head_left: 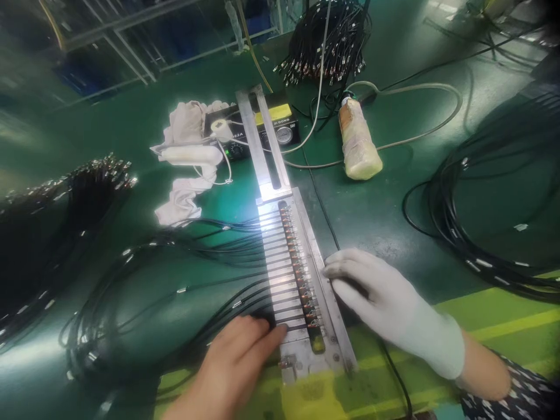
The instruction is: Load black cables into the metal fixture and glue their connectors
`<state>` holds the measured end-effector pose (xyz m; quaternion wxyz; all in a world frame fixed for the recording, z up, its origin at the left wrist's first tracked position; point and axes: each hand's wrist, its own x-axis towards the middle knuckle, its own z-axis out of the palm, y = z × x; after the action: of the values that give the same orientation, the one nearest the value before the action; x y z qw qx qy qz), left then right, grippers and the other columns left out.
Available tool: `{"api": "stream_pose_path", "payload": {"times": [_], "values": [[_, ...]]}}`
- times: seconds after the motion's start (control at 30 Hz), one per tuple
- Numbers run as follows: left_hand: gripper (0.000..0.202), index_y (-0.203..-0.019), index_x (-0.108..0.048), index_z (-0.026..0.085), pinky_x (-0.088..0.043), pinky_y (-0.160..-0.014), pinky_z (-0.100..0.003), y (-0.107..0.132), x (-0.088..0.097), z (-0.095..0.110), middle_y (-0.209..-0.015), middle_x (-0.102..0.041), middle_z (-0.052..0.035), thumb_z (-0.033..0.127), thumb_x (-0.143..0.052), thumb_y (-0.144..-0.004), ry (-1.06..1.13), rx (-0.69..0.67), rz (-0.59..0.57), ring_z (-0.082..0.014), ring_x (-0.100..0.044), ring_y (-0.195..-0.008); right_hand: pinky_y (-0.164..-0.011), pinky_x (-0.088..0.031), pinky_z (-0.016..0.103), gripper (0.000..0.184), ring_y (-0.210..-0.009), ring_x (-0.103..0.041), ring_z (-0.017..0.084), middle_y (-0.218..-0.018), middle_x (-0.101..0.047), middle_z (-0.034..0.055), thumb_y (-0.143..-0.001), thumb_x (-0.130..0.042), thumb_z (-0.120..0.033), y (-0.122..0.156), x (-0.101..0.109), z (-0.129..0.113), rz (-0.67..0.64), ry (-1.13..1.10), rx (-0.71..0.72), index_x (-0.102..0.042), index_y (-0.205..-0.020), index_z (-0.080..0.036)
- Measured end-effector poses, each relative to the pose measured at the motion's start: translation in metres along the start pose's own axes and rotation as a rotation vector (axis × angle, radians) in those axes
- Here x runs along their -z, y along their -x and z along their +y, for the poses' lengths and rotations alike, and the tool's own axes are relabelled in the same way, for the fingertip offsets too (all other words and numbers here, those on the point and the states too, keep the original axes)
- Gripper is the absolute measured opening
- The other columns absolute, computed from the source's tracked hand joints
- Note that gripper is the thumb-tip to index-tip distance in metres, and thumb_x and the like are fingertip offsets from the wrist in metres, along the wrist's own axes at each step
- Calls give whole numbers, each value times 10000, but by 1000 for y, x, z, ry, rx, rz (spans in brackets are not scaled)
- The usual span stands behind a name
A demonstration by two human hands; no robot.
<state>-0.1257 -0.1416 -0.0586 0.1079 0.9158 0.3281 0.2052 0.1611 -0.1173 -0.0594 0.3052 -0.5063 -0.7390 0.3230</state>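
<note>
A long slotted metal fixture [312,256] lies lengthwise in front of me. Several black cables [277,254] sit side by side in its grooves, their stripped ends with fine wires lined up over a dark slot. My left hand [242,356], bare, is at the fixture's lower left edge, its fingers closed on the cable nearest me. My right hand [389,297] wears a white glove. Its thumb and fingers close in on the right edge of the fixture, fingertips touching the metal rail; the palm side is hidden.
Behind the fixture stands a black control box [286,131], with crumpled white cloth [181,192] beside it. A wrapped bottle [361,140] lies to the right. Bundles of black cable [328,41] rest at the back, left and right. Yellow-green tape [503,321] runs along the front edge.
</note>
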Motion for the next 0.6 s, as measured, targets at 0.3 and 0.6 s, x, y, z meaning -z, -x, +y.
{"api": "stream_pose_path", "payload": {"times": [0.3, 0.6], "values": [[515, -1290, -613, 266, -348, -892, -353, 22, -5, 11, -865, -639, -8, 9, -324, -949, -176, 126, -59, -144, -563, -806, -769, -546, 396, 179, -873, -616, 219, -940, -643, 46, -966, -461, -177, -6, 0, -4, 6, -23, -44, -630, -921, -216], [161, -1015, -635, 208, -467, -848, -328, 35, 11, 19, -1001, -646, -70, 153, -502, -942, -8, 243, -51, -197, -584, -939, -813, -537, 399, 158, -923, -624, 231, -976, -651, 47, -969, -474, -193, -4, 0, -3, -1, 4, -4, -626, -951, -231]]}}
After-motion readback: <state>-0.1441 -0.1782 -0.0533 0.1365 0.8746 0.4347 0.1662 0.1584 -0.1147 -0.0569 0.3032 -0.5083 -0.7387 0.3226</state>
